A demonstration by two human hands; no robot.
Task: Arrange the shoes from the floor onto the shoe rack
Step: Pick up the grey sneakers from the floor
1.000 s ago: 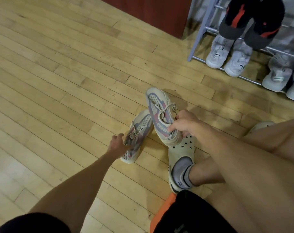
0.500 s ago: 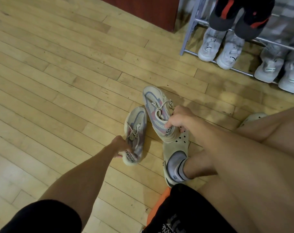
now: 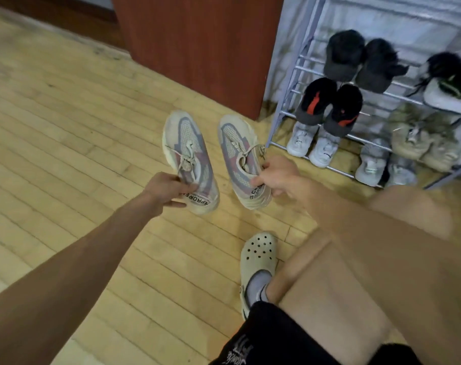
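You are gripping the left sneaker (image 3: pixel 187 151) by its heel in your left hand (image 3: pixel 166 189) and the right sneaker (image 3: pixel 238 148) likewise in your right hand (image 3: pixel 276 177).

Pale wood floor (image 3: pixel 66 133), red-brown cabinet (image 3: pixel 197 48)

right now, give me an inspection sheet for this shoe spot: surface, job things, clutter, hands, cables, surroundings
surface: wooden plank floor, bare where visible
job's things: left-side sneaker and right-side sneaker, a matching grey-pink pair, both held at the heel end; metal shoe rack already holding several pairs, including a black-red pair above a white pair
clutter: nothing seen; the only other footwear is a beige clog worn on the person's foot
hands: left hand grips the left-side sneaker; right hand grips the right-side sneaker
cables: nothing seen
surroundings: red-brown wooden panel standing beside the rack
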